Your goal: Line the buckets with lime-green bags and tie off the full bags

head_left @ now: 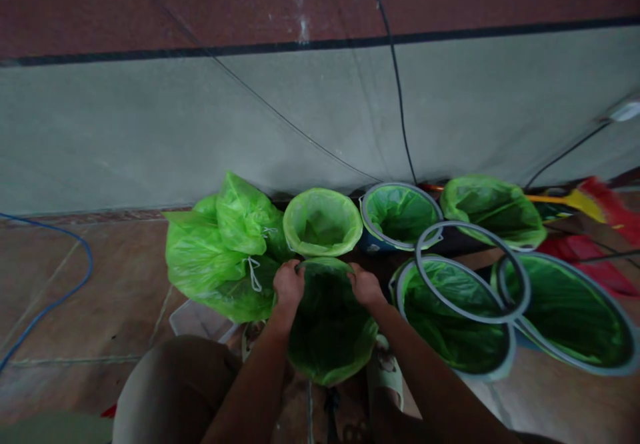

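Note:
A bin lined with a green plastic bag (327, 324) stands between my feet, its mouth facing up at me. At the far left of its rim, my left hand (289, 284) is closed on the folded-over bin liner (367, 347). My right hand (366, 284) grips the same liner at the far right of the rim. The thumbs and fingertips are partly hidden by the bag's edge. Just beyond the hands, touching or nearly touching this bin, is another bin with a light green liner (323, 224) folded over its rim.
Tied green bags (220, 257) lie to the left, by a clear plastic tray (200, 321). Several lined bins stand right, one with a grey rim (400, 214); a loose grey ring (425, 277) rests across two. A red-and-yellow broom (595, 204), red dustpan (575, 257) and blue cable (85, 274) are nearby.

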